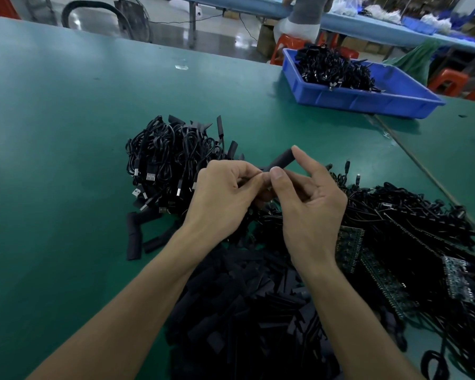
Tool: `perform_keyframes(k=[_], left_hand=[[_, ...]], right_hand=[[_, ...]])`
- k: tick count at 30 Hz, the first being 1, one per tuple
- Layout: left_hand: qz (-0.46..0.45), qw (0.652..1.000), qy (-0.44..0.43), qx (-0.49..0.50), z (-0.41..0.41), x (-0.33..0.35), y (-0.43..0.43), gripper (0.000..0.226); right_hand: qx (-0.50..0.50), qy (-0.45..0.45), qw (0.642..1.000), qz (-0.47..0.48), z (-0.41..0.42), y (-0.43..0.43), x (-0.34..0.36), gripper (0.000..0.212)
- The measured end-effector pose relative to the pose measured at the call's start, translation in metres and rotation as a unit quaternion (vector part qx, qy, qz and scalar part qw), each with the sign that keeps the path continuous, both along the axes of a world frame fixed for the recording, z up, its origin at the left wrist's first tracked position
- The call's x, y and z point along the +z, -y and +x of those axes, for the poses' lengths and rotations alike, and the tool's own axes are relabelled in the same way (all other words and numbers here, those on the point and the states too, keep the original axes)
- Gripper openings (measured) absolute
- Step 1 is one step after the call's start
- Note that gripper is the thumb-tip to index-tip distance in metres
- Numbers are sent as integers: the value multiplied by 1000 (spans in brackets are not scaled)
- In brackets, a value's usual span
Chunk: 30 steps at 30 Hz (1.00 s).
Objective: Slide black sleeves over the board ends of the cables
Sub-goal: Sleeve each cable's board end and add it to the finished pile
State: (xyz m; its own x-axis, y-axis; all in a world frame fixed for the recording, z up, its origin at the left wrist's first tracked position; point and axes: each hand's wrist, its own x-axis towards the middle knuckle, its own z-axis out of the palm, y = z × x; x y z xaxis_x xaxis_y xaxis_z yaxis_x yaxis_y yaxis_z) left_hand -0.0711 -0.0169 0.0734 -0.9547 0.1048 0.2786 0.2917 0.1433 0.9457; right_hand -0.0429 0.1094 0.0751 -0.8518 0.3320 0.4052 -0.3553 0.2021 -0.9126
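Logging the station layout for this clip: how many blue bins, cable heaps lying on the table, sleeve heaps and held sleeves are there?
Blue bin: 1
Cable heaps on the table: 2, the left heap and the right heap
Sleeve heap: 1
Held sleeve: 1
Total: 5

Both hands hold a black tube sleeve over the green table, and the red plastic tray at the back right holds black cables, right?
No, the rectangular plastic tray is blue, not red; the head view shows it. Otherwise right: left hand and right hand hold the black tube sleeve over the green table, black cables in the tray.
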Motion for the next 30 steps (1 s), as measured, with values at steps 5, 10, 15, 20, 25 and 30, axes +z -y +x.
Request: perform_keyframes(k=[5,10,15,20,25,30], left_hand=[[6,1000,-2,-9,1,1,-1,16],[-48,998,-20,-19,2,2,-4,5],[-195,977,27,-84,-2,-3,5,11],[-199,980,-20,-12,-4,2,11,16],[-159,974,-62,148,-17,8,29,19],[-159,948,-76,264,-37,13,42,24]], right_hand=[[21,0,1000,15,-3,-3,5,37],[27,19,995,-97,-6,-10,9,22],[18,25,977,-211,-7,-20,10,20],[6,77,990,-119,6,-32,-1,29],[-93,101,990,34,27,-52,-20,19],[-202,106,960,159,37,-71,-29,18]])
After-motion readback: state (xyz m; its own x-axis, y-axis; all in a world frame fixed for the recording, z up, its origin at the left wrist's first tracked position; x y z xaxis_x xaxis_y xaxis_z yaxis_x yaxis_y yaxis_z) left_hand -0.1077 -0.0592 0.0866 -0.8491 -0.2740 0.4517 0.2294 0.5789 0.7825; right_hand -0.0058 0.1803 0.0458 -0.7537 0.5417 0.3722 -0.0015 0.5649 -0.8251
